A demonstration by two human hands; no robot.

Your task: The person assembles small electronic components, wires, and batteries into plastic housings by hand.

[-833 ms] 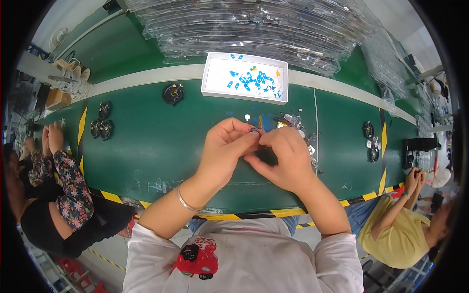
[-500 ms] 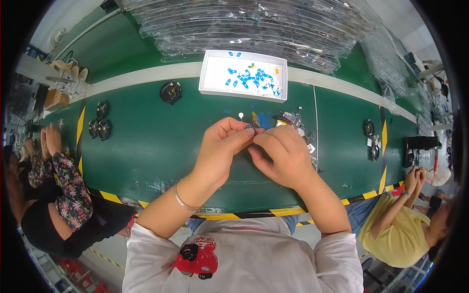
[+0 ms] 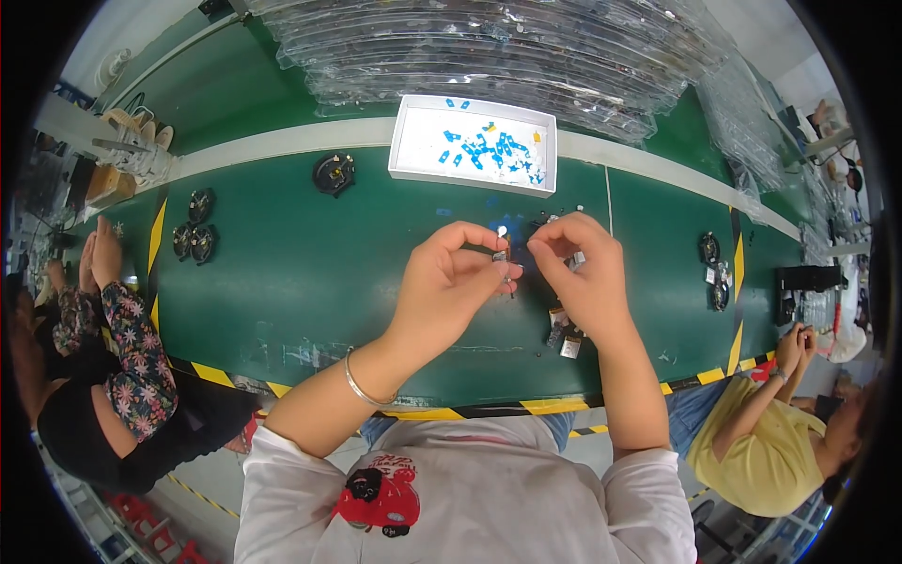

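Observation:
My left hand pinches a small electronic part between thumb and fingers. A white round tip shows above the fingertips, and a thin gold-coloured piece sits just below it. A short way to the right, my right hand is raised with thumb and forefinger brought together. Whatever may be in that pinch is too small to make out. Partly hidden under the right hand lies a pile of small electronic parts, some of them silver and white. Blue film pieces lie on the table beyond the hands.
A white open box with blue tabs stands beyond my hands. Black round parts rest at the left, upper left and right. Clear plastic trays are stacked at the back. People sit on both sides.
My hands have moved apart from being together. The left keeps the small part and has moved slightly right; the right has shifted right, its fingers lifted off the part.

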